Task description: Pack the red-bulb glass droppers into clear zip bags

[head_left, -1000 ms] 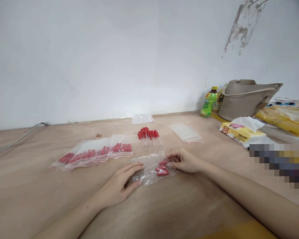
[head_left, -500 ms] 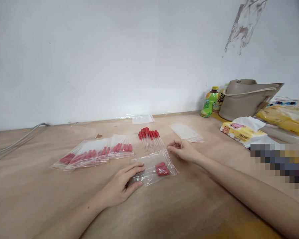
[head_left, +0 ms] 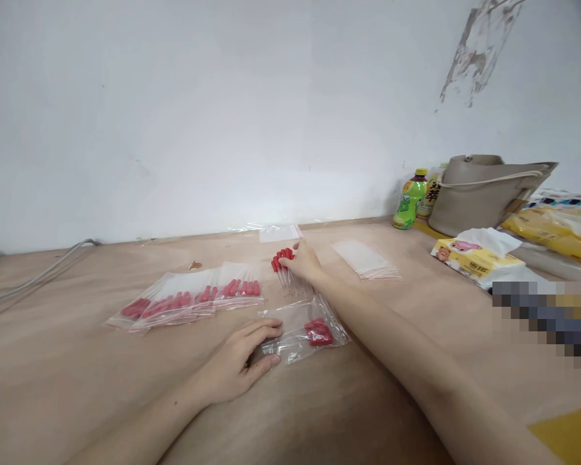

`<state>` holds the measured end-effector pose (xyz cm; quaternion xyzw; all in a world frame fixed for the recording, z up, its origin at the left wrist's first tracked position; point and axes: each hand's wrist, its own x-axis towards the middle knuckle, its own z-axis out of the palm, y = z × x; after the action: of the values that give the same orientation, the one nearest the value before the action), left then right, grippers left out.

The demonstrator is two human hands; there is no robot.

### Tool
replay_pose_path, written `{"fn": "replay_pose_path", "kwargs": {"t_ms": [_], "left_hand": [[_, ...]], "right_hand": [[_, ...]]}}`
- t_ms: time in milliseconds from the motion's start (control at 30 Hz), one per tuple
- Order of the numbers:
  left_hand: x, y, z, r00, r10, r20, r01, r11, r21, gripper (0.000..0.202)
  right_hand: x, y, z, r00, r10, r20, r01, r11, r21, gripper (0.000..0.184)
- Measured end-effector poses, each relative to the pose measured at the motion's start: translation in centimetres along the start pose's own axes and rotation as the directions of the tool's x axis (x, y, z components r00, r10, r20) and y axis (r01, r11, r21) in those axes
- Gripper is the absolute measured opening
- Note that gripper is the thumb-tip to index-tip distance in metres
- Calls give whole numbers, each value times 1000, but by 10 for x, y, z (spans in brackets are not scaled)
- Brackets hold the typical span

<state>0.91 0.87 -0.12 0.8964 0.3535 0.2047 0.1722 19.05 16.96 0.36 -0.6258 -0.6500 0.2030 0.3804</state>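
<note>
A clear zip bag (head_left: 290, 320) lies in front of me with several red handles (head_left: 318, 331) inside. My left hand (head_left: 244, 355) rests at its left edge, thumb and fingers apart, fingertips touching the plastic. Beyond the bag is a small bunch of thin tools with red handles and pale, slender shafts (head_left: 282, 258). My right hand (head_left: 306, 263) reaches over the bunch, thumb and forefinger around handles on its right side; the palm hides part of the bunch. To the left, several filled zip bags (head_left: 193, 294) overlap in a row.
A stack of flat, unfilled bags (head_left: 365, 258) lies at right; another flat bag (head_left: 278, 233) is against the wall. Further right stand a green bottle (head_left: 410, 200), a grey handbag (head_left: 474, 197) and a yellow tissue box (head_left: 474, 255). A grey cable (head_left: 53, 266) runs along the left.
My right hand has moved left and away from me, from beside the bag's right corner to the red-handled tools. My left hand stays at the bag.
</note>
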Motion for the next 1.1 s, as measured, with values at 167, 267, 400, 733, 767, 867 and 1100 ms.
{"fn": "replay_pose_path", "kwargs": {"t_ms": [167, 267, 400, 733, 767, 867, 1100], "left_hand": [[1, 2, -1, 1000, -6, 7, 6, 1000, -4, 29], [1, 2, -2, 1000, -9, 8, 9, 1000, -8, 29], [1, 1, -1, 1000, -8, 2, 8, 1000, 5, 30], [2, 3, -2, 1000, 3, 0, -3, 1000, 7, 29], [2, 3, -3, 1000, 6, 1, -6, 1000, 6, 29], [3, 5, -3, 1000, 9, -4, -9, 1000, 6, 30], [2, 3, -3, 1000, 6, 11, -6, 1000, 9, 31]], "right_hand": [[8, 6, -6, 999, 48, 18, -48, 999, 2, 42], [8, 10, -23, 999, 37, 15, -37, 999, -17, 43], [1, 14, -44, 997, 20, 73, -16, 998, -62, 15], [-60, 15, -56, 812, -438, 385, 460, 887, 38, 37], [-66, 11, -56, 788, -439, 431, 474, 880, 30, 38], [-78, -4, -55, 745, -400, 534, 495, 868, -41, 42], [-88, -7, -48, 765, -195, 614, 331, 937, -115, 21]]}}
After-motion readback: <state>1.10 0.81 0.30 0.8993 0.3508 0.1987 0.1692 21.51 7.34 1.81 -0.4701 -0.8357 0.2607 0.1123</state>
